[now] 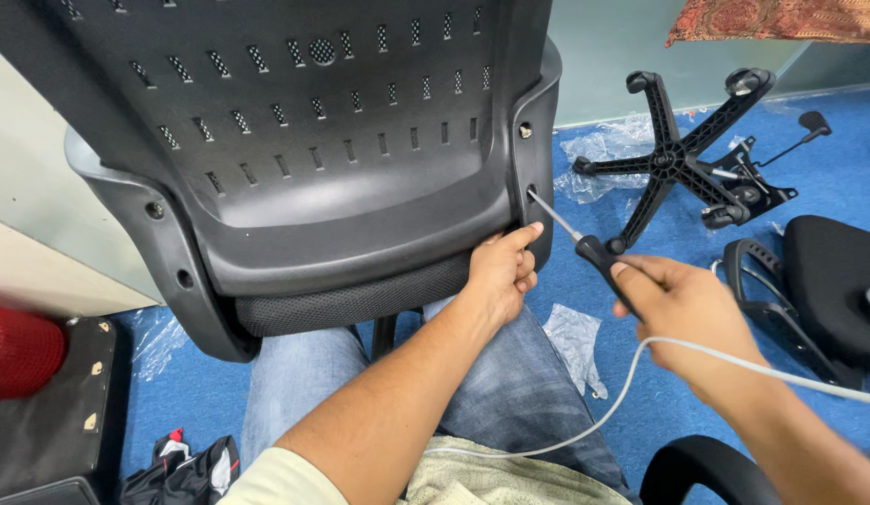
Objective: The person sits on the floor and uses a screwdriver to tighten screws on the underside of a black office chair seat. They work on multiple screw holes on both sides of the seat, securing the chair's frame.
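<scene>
Right hand [683,304] — fingers wrapped around the black handle of a slim steel-shafted screwdriver [584,245], its tip set in a screw hole on the right flange of the black perforated plastic chair backrest [304,140]. Left hand [502,271] — fingers curled on the backrest's lower right edge, index finger extended just beside the hole. Farther off on blue carpet lies a black five-armed chair base [678,159].

1. The chair back [304,150] stands on the person's lap.
2. Left hand [500,271] rests on its lower right edge.
3. The screwdriver [584,248], in the right hand [683,309], enters its right side.
4. The star base [683,154] lies right of it, behind.
5. The seat [832,281] lies to the right of it.
</scene>
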